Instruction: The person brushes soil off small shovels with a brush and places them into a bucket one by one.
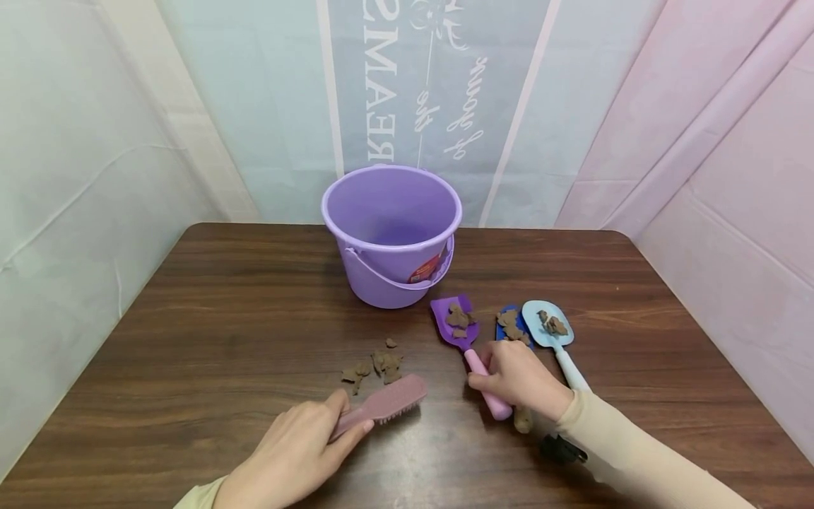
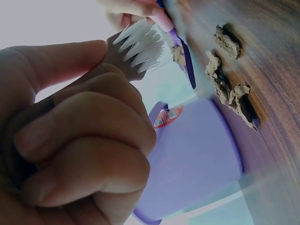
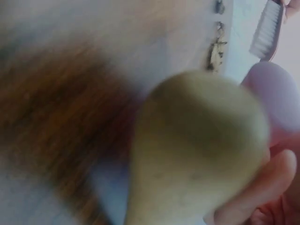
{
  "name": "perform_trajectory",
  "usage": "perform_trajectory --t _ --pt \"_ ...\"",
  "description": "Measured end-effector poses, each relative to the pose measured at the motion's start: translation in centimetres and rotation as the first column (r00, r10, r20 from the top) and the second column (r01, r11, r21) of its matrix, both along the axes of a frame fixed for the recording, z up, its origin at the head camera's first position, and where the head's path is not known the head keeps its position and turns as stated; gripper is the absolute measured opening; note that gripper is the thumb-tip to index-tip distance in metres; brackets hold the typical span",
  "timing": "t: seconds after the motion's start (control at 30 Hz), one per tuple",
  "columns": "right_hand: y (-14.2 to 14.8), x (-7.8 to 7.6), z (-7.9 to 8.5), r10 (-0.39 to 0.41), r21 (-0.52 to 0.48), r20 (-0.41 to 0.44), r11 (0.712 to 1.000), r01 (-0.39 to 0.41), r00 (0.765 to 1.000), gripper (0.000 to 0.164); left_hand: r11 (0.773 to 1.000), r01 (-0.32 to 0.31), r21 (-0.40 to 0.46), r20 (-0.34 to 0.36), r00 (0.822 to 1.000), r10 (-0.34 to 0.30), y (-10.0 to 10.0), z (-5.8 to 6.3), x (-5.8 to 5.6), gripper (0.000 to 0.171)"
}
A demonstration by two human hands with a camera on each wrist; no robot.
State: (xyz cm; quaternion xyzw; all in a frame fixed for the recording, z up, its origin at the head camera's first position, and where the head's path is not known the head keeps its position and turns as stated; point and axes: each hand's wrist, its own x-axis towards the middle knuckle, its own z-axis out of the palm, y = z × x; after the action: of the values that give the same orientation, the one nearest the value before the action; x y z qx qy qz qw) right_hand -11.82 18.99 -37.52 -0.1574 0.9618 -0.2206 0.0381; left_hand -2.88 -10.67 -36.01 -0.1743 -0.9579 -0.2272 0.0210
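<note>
We see the left hand (image 1: 286,445) with fingers wrapped round the pink brush (image 1: 396,399), and the right hand (image 1: 524,378) grasping the purple scoop (image 1: 474,360) at the brush's two o'clock. Brown scraps (image 1: 386,363) lie on the bench (image 1: 222,332) at its twelve, the bucket (image 1: 381,294) beyond.

Left hand (image 1: 292,445): grips pink brush (image 1: 392,399) — bristle side down
Right hand (image 1: 524,378): holds purple shovel (image 1: 471,353) — brown clumps (image 1: 456,317) aboard
Lilac bucket (image 1: 391,279): upright on bench (image 1: 210,318)
</note>
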Motion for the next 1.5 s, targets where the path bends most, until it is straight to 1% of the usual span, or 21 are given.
perform_trajectory --t 0.1,0.2,0.33,0.53,0.6,0.77,0.87,1.0,1.27,1.5 --pt "0.1 0.7 0.4 0.012 -0.007 -0.003 1.000 -0.012 1.000 0.019 1.000 0.003 0.004 -0.032 0.999 -0.003 0.3 0.1 -0.1 0.029" --pt "0.0 1.6 1.0 0.036 -0.018 -0.016 0.999 -0.036 0.999 0.018 1.000 -0.008 0.012 -0.052 0.999 0.008 0.6 0.3 -0.3 0.031" --pt "-0.3 2.7 1.7 0.094 -0.038 -0.044 0.995 -0.095 0.995 0.019 0.999 -0.013 0.034 -0.068 0.998 0.015 1.1 0.6 -0.5 0.030" --pt "-0.7 4.4 2.2 0.172 -0.075 -0.063 0.981 -0.176 0.983 0.017 0.997 0.036 0.075 -0.139 0.990 -0.025 2.0 0.9 -1.0 0.028" --pt "-0.9 4.7 2.3 0.191 -0.075 -0.081 0.978 -0.197 0.978 0.017 0.995 0.047 0.083 -0.148 0.988 -0.034 2.3 0.9 -1.1 0.027" --pt "-1.1 5.6 2.7 0.215 -0.083 -0.088 0.971 -0.222 0.973 0.018 0.993 0.064 0.096 -0.162 0.986 -0.048 2.9 0.9 -1.3 0.027" --pt "-1.2 6.0 2.8 0.221 -0.092 -0.092 0.969 -0.229 0.971 0.018 0.993 0.075 0.095 -0.179 0.982 -0.057 3.2 0.9 -1.4 0.028" --pt "-1.2 6.3 2.8 0.231 -0.090 -0.113 0.966 -0.242 0.966 0.018 0.993 0.084 0.088 -0.178 0.982 -0.067 3.4 1.0 -1.4 0.029" --pt "-1.4 6.6 3.0 0.268 -0.102 -0.127 0.954 -0.282 0.955 0.019 0.994 0.067 0.086 -0.149 0.987 -0.053 3.6 0.8 -1.4 0.028" --pt "-1.5 7.1 3.1 0.275 -0.104 -0.112 0.952 -0.287 0.955 0.018 0.998 0.036 0.042 -0.173 0.984 -0.028 3.5 0.5 -1.6 0.029"
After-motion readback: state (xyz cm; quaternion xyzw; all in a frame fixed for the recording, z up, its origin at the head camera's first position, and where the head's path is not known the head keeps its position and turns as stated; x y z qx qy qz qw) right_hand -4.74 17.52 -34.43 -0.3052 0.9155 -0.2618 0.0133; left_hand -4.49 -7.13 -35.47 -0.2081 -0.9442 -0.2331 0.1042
